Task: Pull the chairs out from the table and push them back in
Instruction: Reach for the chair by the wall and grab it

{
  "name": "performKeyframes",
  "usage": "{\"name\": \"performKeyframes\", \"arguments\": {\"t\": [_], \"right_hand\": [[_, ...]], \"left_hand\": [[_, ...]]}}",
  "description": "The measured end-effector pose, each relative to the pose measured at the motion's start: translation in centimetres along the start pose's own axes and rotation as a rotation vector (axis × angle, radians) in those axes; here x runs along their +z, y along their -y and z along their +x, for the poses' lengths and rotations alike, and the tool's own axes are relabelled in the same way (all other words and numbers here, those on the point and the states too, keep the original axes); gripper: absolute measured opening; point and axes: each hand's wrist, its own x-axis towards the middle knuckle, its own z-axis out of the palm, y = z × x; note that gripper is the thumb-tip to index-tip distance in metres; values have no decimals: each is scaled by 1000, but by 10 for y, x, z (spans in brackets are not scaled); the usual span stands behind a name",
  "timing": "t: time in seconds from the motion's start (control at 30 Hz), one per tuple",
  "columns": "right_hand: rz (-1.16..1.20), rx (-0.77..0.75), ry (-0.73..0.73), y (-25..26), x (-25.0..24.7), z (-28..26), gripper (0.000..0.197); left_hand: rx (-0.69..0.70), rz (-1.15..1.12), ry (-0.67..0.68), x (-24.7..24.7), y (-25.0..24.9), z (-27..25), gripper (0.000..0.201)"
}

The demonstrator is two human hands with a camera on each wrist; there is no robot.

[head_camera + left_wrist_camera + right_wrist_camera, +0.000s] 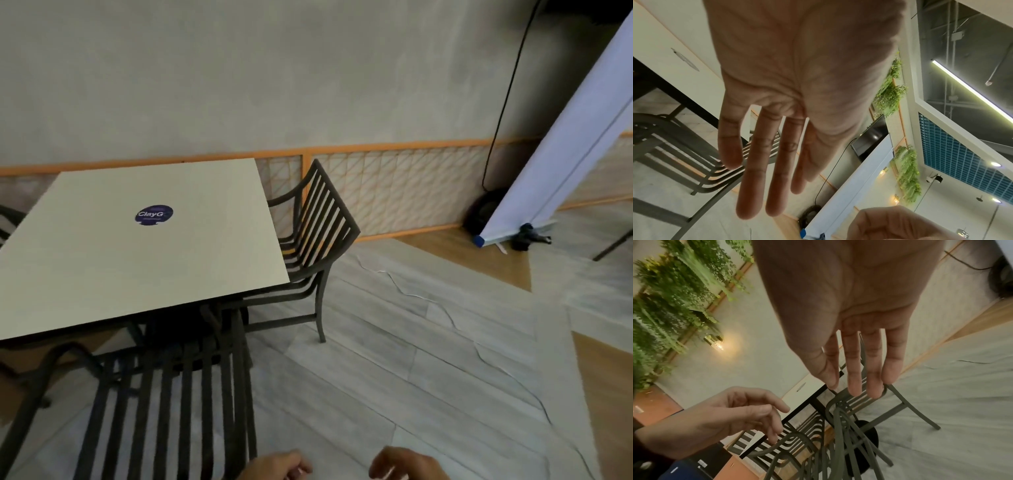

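Observation:
A square cream table (102, 267) with a round blue sticker stands at the left. A dark slatted metal chair (164, 404) sits at its near side, the seat under the tabletop. A second chair (318, 219) is tucked in at the right side. My left hand (277, 466) and right hand (404, 464) hover at the bottom edge, right of the near chair's back, touching nothing. In the wrist views the left hand (766, 186) and right hand (855, 378) show straight fingers and hold nothing.
Part of a third chair (7, 219) shows at the table's left. A low orange-framed lattice fence (394, 185) lines the wall. A white roll-up banner (561, 144) leans at the right, a black cable (507, 102) hanging beside it. Grey plank floor (411, 359) spreads right of the chairs.

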Motion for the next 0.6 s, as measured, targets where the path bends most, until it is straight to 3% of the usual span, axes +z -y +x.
{"name": "performKeyframes", "arguments": {"t": [0.07,0.1,0.27,0.4,0.6], "right_hand": [[47,-100,116,-1,-25,42,13],[104,-89,141,-10,-38,66,10],[54,-281,163,-3,-82,191,14],[61,-343,77,11,-119,294,15],[-7,-414,-68,27,-158,449,15]], "left_hand": [[45,52,-125,-3,-16,16,14],[82,109,-147,-8,-24,24,10],[180,191,-257,-66,-51,111,21],[183,217,-340,-122,-70,188,13],[172,131,-436,-197,-94,310,19]]}}
